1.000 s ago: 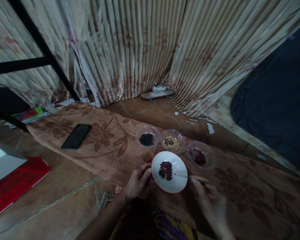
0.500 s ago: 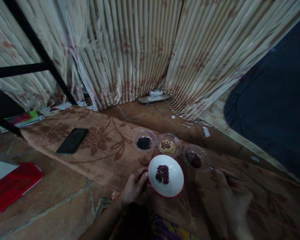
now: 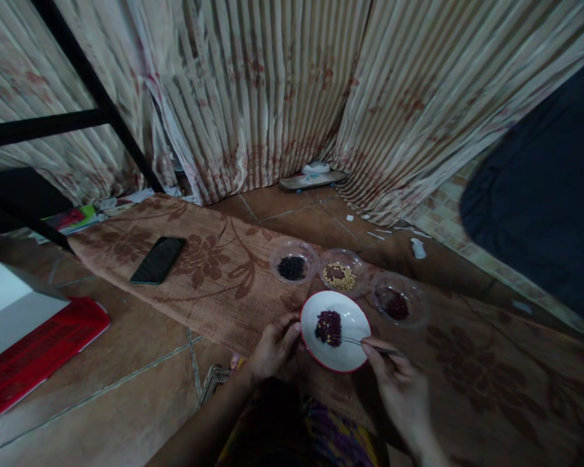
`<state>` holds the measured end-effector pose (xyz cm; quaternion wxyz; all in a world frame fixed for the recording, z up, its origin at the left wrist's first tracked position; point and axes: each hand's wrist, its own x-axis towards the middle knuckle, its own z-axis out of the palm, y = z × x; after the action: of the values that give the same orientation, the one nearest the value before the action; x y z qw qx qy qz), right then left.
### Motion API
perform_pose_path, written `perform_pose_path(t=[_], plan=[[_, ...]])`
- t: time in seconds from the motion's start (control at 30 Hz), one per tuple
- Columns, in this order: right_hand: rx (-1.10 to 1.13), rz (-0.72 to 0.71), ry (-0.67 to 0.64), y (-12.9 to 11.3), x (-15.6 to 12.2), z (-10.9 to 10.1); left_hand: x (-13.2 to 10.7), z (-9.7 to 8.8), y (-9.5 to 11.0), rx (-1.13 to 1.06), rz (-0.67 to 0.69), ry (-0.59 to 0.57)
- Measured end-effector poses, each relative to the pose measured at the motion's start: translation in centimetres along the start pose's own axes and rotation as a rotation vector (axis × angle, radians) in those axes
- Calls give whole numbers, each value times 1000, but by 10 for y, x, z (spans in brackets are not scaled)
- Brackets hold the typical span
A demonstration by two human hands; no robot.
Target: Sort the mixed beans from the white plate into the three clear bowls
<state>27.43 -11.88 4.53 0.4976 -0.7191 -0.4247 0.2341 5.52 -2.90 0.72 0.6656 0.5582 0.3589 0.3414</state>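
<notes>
My left hand [image 3: 277,347] grips the rim of a white bowl with a red edge [image 3: 353,318] between thumb and fingers, on the bowl's left side. Dark red beans [image 3: 329,320] lie in the bowl, with some black and a few yellow ones at their lower left. Over the bowl's right rim, my right hand [image 3: 396,383] holds thin metal tweezers [image 3: 353,341], their tips at the beans. Just behind the bowl stand three clear plastic cups: one with black beans [image 3: 291,267], one with yellow beans [image 3: 339,276], one with dark red beans [image 3: 397,305].
A brown patterned cloth [image 3: 214,311] covers the long low surface. A black phone [image 3: 158,260] lies on it at the left. Beyond are a striped curtain [image 3: 272,97], a skateboard [image 3: 314,180] and white scraps [image 3: 418,248] on the tiled floor. A red-and-white box [image 3: 43,344] sits left.
My right hand has moved left with the tweezers, from the cup of dark red beans to the bowl. My left hand still holds the bowl. The whole view has shifted slightly.
</notes>
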Motion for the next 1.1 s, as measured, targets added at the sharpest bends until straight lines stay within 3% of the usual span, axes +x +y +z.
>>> perform_pose_path(t=[1.1], plan=[[0, -36, -86, 9, -2, 8, 2, 3, -1, -72, -28, 9]])
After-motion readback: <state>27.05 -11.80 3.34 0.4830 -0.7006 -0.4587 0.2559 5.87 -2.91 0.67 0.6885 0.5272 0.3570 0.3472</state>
